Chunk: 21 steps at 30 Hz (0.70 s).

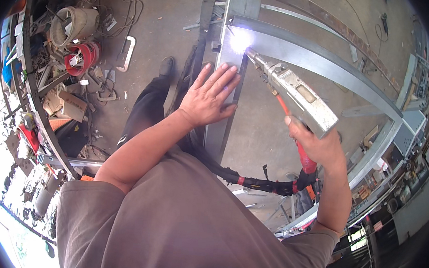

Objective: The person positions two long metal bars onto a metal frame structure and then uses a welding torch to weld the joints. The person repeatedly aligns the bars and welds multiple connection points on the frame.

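Note:
My right hand (316,144) grips the handle of a silver, box-bodied handheld welding gun (303,95), its nozzle pointing up and left. At the nozzle tip a white-violet glare (241,39) burns where a long grey steel bar (301,50) meets an upright steel beam (218,129); the joint itself is hidden by the light. My left hand (210,96) lies flat on the beam just below the glare, fingers spread, holding nothing. From the gun's red grip end a black-wrapped cable (261,185) runs left below the beam.
At the left stand a tipped whitish bucket (74,26) and a red bucket (83,58) beside a metal rack. A C-clamp (126,54) lies on the floor. My shoe (167,66) is left of the beam. A steel rail (374,151) crosses at right, near cluttered shelves.

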Tool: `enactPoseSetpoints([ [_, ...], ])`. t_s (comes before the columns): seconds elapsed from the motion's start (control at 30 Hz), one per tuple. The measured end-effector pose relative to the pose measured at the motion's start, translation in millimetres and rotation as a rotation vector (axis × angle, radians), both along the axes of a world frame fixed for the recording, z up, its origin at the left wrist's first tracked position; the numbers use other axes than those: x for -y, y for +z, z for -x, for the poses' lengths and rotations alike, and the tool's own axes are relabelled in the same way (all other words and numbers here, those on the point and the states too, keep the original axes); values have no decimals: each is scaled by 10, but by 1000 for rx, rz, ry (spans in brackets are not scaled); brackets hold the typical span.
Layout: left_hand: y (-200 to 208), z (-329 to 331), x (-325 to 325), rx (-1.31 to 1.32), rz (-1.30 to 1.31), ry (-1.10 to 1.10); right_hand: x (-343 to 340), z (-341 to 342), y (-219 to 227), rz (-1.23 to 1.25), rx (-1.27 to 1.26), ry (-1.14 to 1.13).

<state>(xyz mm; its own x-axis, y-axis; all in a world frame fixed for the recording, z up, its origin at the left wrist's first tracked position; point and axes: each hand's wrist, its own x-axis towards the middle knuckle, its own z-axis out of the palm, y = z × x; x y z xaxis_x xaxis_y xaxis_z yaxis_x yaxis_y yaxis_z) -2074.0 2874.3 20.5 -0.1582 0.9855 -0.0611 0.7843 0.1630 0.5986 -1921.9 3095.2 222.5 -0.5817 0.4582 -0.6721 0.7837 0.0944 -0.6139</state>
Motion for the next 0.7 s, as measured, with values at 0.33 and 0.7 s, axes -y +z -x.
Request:
enactPoseSetpoints([
  [0.33, -122, -17, 96, -47, -473, 6, 35, -43, 36, -40, -63, -51],
  [0.7, -98, -1, 113, -14, -377, 11, 75, 110, -9, -13, -69, -40],
])
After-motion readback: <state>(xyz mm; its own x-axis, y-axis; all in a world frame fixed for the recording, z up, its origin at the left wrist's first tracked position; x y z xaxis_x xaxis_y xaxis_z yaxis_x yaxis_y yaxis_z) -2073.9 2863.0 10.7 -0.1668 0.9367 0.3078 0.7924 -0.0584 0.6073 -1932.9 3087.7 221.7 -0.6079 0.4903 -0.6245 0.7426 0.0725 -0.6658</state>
